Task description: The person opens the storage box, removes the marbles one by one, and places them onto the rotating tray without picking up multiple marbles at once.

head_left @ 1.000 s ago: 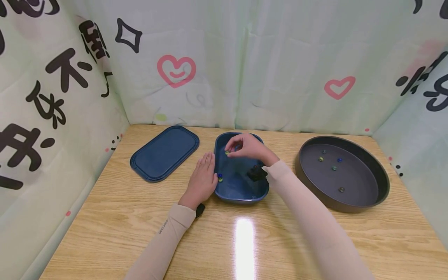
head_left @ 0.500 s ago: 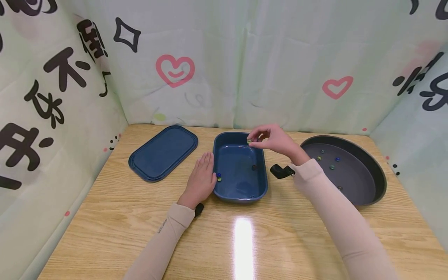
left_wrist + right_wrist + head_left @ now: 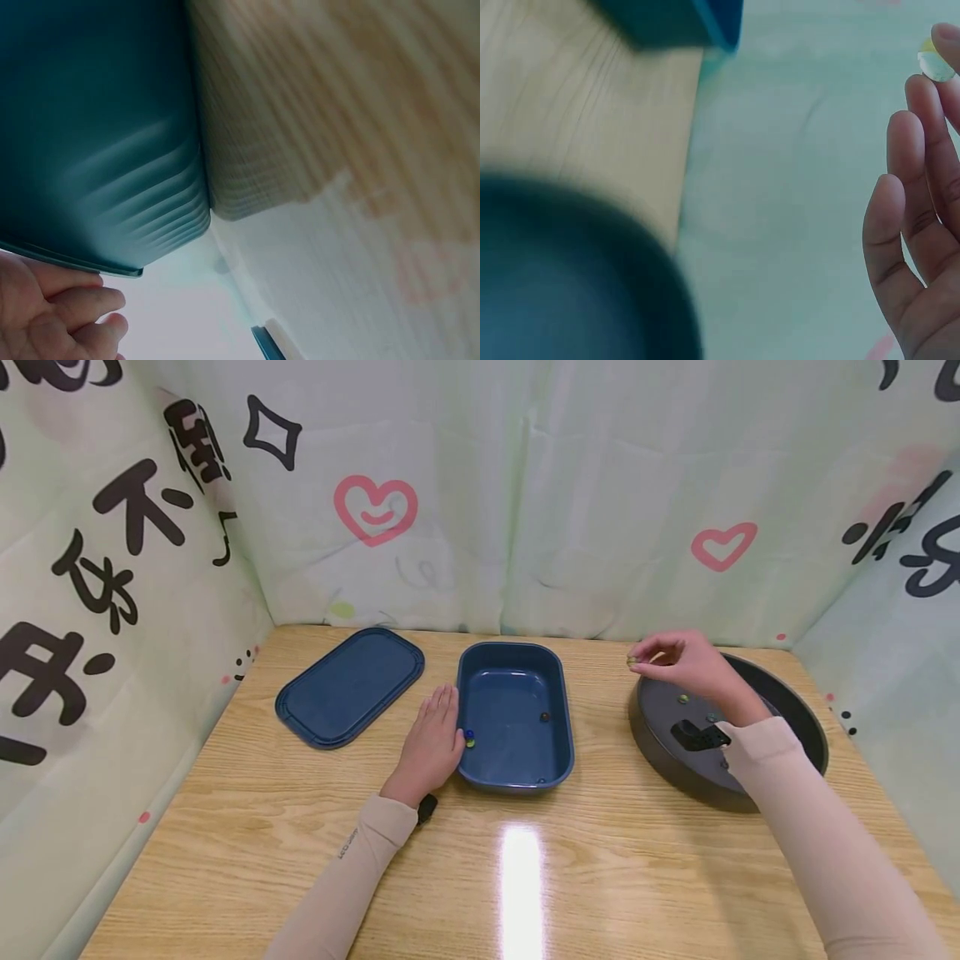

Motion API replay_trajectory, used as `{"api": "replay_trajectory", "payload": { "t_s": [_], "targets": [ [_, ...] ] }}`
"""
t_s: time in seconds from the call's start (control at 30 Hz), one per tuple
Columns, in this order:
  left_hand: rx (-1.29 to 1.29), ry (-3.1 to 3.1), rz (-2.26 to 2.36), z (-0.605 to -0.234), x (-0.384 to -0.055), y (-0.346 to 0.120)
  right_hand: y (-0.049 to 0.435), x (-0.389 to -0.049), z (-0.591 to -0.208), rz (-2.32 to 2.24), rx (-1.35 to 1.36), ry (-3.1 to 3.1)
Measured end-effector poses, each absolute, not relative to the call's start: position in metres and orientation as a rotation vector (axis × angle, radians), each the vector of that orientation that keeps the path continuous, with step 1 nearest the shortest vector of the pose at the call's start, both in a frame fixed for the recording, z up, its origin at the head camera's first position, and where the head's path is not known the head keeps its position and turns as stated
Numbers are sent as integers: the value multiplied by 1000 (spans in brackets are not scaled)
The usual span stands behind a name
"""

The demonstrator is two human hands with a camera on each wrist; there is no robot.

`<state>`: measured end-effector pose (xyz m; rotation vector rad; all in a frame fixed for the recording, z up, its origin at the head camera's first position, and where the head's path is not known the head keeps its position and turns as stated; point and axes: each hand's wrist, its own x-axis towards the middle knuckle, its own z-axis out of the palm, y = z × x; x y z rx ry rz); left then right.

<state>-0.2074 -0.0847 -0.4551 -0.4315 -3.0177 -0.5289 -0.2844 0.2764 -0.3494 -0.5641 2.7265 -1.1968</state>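
Observation:
My right hand (image 3: 690, 668) pinches a clear marble with yellow in it (image 3: 936, 61) between thumb and fingertips, over the left back rim of the round dark pan (image 3: 651, 739). The pan holds several marbles, such as a yellow-green marble (image 3: 682, 699); my hand and wrist hide some of them. My left hand (image 3: 429, 743) lies with straight fingers along the left rim of the deep blue rectangular box (image 3: 566, 727). Inside that box are a blue marble (image 3: 469, 734) beside a yellow one, a brown marble (image 3: 545, 717) and a clear marble (image 3: 542, 780).
A flat blue lid (image 3: 348, 689) lies on the wooden table (image 3: 450, 877) left of the box. Behind and at both sides hangs a pale printed curtain (image 3: 465, 552). Bare table shows between the box and the pan.
My right hand has moved right with the pinched marble, out of the blue box and across to the round pan. My left hand has stayed at the box's rim.

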Motion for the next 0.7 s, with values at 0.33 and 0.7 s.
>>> {"api": "replay_trajectory", "payload": {
  "t_s": [0.33,0.7],
  "targets": [
    [-419,-3036,-530,-454,-207,-84,357,-286,-373,-1057,-362,2866],
    [-416,-3041,-534,-455,-208,-85,414,-290,-410,-975,-277,2876]
  ]
}}
